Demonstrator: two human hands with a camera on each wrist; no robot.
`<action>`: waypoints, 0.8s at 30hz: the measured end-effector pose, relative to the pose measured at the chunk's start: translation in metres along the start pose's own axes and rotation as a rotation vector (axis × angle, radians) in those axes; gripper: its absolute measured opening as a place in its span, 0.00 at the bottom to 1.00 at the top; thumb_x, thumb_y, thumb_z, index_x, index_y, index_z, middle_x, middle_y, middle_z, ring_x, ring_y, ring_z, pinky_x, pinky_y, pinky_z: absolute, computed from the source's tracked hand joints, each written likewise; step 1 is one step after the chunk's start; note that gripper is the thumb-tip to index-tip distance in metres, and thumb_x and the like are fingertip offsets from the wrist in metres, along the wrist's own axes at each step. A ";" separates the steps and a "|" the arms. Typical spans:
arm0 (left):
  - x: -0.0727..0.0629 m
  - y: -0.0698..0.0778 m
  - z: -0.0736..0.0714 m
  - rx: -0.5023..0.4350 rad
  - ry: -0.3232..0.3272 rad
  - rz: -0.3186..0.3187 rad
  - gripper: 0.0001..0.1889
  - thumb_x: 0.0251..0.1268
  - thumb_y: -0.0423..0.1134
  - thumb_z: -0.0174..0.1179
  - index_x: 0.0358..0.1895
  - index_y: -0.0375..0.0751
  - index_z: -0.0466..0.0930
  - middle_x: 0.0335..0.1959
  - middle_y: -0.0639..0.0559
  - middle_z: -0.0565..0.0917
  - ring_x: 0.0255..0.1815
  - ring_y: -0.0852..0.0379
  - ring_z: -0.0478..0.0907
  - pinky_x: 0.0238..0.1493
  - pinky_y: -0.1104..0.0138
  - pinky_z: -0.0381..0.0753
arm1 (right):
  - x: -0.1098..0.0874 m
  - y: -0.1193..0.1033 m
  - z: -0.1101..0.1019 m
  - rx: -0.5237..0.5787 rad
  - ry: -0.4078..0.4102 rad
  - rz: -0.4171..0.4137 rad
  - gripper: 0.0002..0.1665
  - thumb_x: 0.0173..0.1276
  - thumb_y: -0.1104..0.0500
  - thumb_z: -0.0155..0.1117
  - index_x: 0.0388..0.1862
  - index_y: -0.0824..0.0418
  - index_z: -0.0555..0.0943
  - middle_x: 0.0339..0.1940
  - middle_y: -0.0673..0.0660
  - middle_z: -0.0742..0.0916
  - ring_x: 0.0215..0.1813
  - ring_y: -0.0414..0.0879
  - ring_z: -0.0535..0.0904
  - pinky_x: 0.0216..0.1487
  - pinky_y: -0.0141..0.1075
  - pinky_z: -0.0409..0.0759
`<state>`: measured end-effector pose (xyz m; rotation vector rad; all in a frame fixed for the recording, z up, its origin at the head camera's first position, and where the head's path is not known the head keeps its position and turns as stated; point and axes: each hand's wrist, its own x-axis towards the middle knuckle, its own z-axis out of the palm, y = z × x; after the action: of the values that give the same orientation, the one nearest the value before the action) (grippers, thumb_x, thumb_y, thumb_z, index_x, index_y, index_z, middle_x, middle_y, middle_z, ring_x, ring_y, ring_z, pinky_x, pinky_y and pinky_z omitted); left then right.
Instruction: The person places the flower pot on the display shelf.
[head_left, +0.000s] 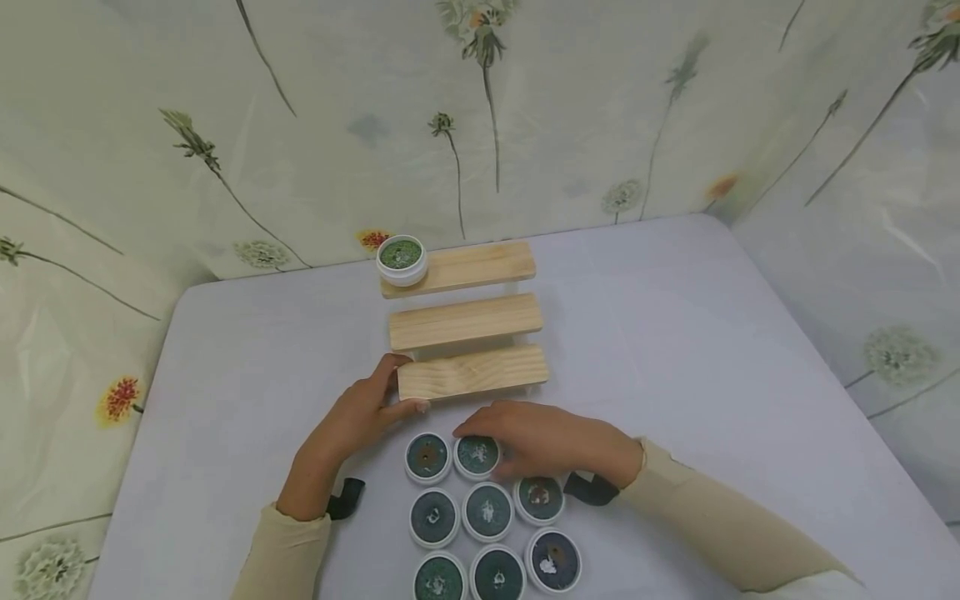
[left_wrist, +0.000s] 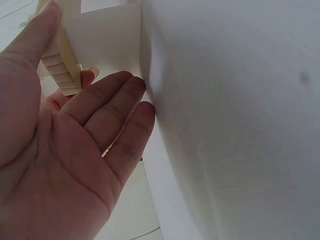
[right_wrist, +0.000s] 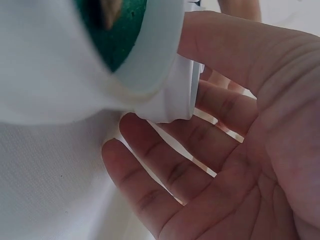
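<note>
A small tiered stand has three pale wooden boards; my left hand [head_left: 352, 417] holds the left end of its lowest board [head_left: 474, 372]. In the left wrist view the thumb lies along one side of that board [left_wrist: 61, 65], the index finger curls behind it, and the other fingers extend beside the white support [left_wrist: 107, 40]. My right hand [head_left: 555, 437] grips a round white jar [head_left: 477, 456] with a dark green top, in the row nearest the stand. Its thumb and fingers flank the jar's white wall [right_wrist: 172, 97] in the right wrist view.
Several similar jars [head_left: 488, 510] stand in close rows in front of the stand. One jar with a lighter green top [head_left: 401, 258] sits on the left end of the top board [head_left: 480, 265]. A white cloth [head_left: 660, 350] covers the table, with a flower-printed sheet [head_left: 555, 108] behind.
</note>
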<state>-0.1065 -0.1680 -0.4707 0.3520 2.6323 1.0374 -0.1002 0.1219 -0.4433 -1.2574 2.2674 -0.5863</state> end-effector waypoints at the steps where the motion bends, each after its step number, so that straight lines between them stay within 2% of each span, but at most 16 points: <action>1: 0.000 0.000 0.000 -0.001 0.001 0.000 0.36 0.69 0.55 0.70 0.73 0.53 0.61 0.65 0.37 0.81 0.61 0.39 0.81 0.60 0.43 0.75 | 0.000 0.000 0.000 0.006 -0.001 0.003 0.38 0.64 0.58 0.79 0.73 0.53 0.77 0.66 0.47 0.84 0.70 0.46 0.76 0.71 0.44 0.70; 18: -0.002 0.002 0.001 -0.004 -0.011 0.002 0.36 0.70 0.55 0.69 0.73 0.52 0.60 0.67 0.36 0.79 0.63 0.37 0.79 0.60 0.42 0.74 | -0.004 -0.002 0.004 -0.001 0.010 -0.002 0.38 0.66 0.57 0.78 0.73 0.56 0.76 0.67 0.50 0.83 0.70 0.47 0.76 0.71 0.44 0.70; 24: -0.002 0.001 0.000 0.002 0.003 0.042 0.36 0.70 0.52 0.70 0.72 0.51 0.60 0.64 0.36 0.82 0.59 0.37 0.82 0.58 0.43 0.75 | -0.005 0.001 0.004 -0.033 0.016 0.008 0.38 0.65 0.55 0.79 0.73 0.56 0.77 0.65 0.50 0.84 0.68 0.47 0.76 0.71 0.44 0.70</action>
<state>-0.1050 -0.1683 -0.4700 0.4075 2.6388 1.0493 -0.0959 0.1264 -0.4460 -1.2626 2.3031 -0.5596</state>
